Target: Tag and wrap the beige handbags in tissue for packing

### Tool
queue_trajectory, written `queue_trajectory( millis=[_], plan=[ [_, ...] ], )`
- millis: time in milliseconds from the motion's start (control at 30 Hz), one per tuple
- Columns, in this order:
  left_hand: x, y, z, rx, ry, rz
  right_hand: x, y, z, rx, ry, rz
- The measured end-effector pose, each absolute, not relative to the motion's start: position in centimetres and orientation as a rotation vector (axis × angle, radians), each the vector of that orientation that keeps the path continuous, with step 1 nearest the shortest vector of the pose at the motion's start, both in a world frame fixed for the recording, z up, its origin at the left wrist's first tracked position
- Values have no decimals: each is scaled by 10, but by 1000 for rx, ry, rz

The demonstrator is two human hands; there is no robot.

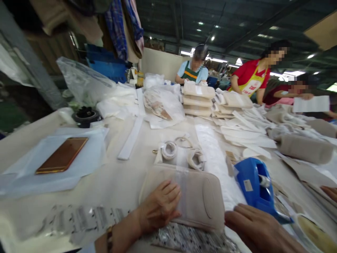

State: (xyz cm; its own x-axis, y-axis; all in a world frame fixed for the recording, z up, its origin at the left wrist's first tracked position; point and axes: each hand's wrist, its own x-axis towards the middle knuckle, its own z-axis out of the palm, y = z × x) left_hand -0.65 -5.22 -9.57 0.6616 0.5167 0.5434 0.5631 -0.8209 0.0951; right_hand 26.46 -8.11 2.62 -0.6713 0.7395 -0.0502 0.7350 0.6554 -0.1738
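My left hand point(159, 205) lies flat with fingers stretched out on a folded beige padded piece point(200, 196) at the near edge of the table. My right hand point(259, 228) rests beside that piece at its right end, fingers together and pointing left, just below a blue tape dispenser point(256, 188). Whether the right hand holds anything I cannot make out. Behind the beige piece lie rolls of white strap point(170, 149) and a long white strip point(214, 158).
A brown phone point(63, 154) lies on clear plastic bags at the left, with a black tape roll point(85, 116) behind it. Stacks of beige pieces point(198, 100) and white strips fill the far table. Three people work at the far right side.
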Motion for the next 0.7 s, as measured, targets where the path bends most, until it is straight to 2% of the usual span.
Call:
queue_trajectory(
  millis=[133, 367, 567, 700],
  plan=[
    [-5, -54, -100, -2772, -909, -925, 196, -22, 42, -927, -3215, 155],
    [-6, -53, -101, -2817, -915, -898, 159, 43, 13, -603, -3367, -210],
    [-6, -53, -102, -2830, -922, -907, 151, 57, 9, -574, -3414, -208],
    [-5, -53, -100, -2841, -938, -917, 142, 65, 9, -819, -3469, -6]
  ],
)
